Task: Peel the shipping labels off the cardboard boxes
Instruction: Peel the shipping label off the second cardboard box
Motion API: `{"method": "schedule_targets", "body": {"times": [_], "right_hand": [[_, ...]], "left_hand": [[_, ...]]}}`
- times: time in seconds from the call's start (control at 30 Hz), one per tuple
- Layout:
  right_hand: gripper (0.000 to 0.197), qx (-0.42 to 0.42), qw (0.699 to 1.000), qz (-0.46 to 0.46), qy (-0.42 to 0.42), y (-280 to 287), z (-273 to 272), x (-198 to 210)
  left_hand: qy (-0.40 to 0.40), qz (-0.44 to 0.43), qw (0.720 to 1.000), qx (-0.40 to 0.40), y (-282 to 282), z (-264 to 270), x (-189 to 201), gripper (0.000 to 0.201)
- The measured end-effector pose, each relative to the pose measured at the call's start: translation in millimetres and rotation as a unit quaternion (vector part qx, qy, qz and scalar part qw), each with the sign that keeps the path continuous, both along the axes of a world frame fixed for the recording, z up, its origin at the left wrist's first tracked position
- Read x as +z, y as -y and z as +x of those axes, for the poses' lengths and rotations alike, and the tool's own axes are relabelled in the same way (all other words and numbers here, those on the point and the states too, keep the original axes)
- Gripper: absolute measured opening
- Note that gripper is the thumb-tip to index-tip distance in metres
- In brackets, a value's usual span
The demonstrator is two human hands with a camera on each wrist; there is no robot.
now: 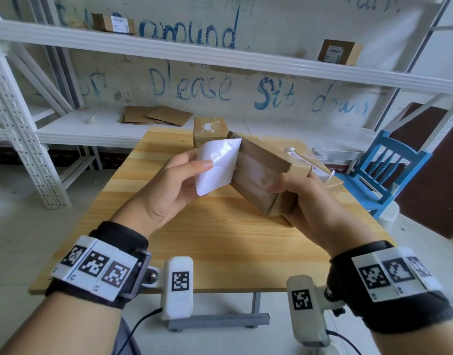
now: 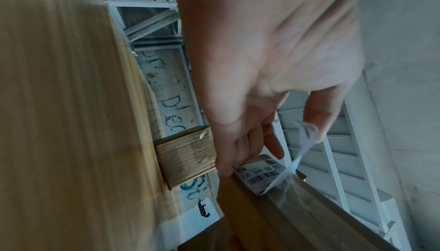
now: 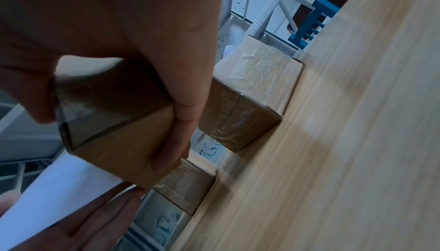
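Note:
My right hand grips a small cardboard box and holds it tilted above the wooden table. My left hand pinches a white shipping label between thumb and fingers. Most of the label is pulled away from the box face and curls toward me; its far edge still sits by the box's upper corner. In the left wrist view the label's printed side with barcode shows against the box. The right wrist view shows my fingers wrapped round the box.
Two more cardboard boxes stand on the table, one behind and one at the right with a label on it. White shelving carries labelled boxes and flattened cardboard. A blue chair stands at the right.

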State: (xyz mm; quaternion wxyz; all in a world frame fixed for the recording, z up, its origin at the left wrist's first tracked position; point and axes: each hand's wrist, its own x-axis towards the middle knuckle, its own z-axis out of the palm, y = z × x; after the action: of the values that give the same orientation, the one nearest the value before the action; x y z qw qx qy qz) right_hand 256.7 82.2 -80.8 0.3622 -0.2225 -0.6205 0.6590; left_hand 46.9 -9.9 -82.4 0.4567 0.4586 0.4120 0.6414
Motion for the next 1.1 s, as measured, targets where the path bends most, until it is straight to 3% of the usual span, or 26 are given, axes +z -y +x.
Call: {"method": "schedule_targets", "body": {"times": [0.1, 0.17, 0.2, 0.47, 0.57, 0.73, 0.83, 0.97, 1.1], "right_hand": [[0.040, -0.002, 1.000, 0.006, 0.002, -0.1, 2.9, 2.5], [0.041, -0.002, 1.000, 0.014, 0.015, 1.2, 3.7, 3.8], [0.040, -0.008, 0.999, 0.024, 0.028, 2.5, 3.3, 4.0], [0.032, -0.041, 0.971, 0.177, 0.158, 17.4, -1.2, 7.8], [0.045, -0.033, 0.970, 0.183, 0.159, 17.3, -3.8, 4.8], [0.044, -0.023, 0.977, 0.167, 0.132, 17.7, 1.2, 7.4], [0.029, -0.017, 0.981, 0.151, 0.120, 19.7, 4.3, 9.8], [0.051, 0.011, 0.976, 0.160, 0.147, 19.0, 3.5, 8.4], [0.049, 0.001, 0.978, 0.150, 0.147, 23.2, 0.8, 8.2]], "left_hand": [[0.054, 0.012, 0.998, -0.030, 2.3, -2.2, 2.1, 0.040], [0.022, -0.001, 1.000, -0.022, 0.7, -3.3, 2.1, 0.065], [-0.008, -0.007, 1.000, -0.006, -0.4, -2.9, 1.3, 0.067], [-0.131, -0.016, 0.988, 0.083, -5.3, 6.6, -1.2, 0.048], [-0.154, -0.012, 0.982, 0.111, -6.5, 5.9, -3.1, 0.053], [-0.208, 0.018, 0.957, 0.200, -11.6, -6.2, -10.3, 0.053], [-0.217, 0.032, 0.954, 0.204, -12.5, -8.4, -11.4, 0.054], [-0.236, 0.039, 0.945, 0.221, -14.4, -9.3, -12.9, 0.055], [-0.253, 0.037, 0.940, 0.225, -10.8, -5.5, -11.1, 0.054]]}}
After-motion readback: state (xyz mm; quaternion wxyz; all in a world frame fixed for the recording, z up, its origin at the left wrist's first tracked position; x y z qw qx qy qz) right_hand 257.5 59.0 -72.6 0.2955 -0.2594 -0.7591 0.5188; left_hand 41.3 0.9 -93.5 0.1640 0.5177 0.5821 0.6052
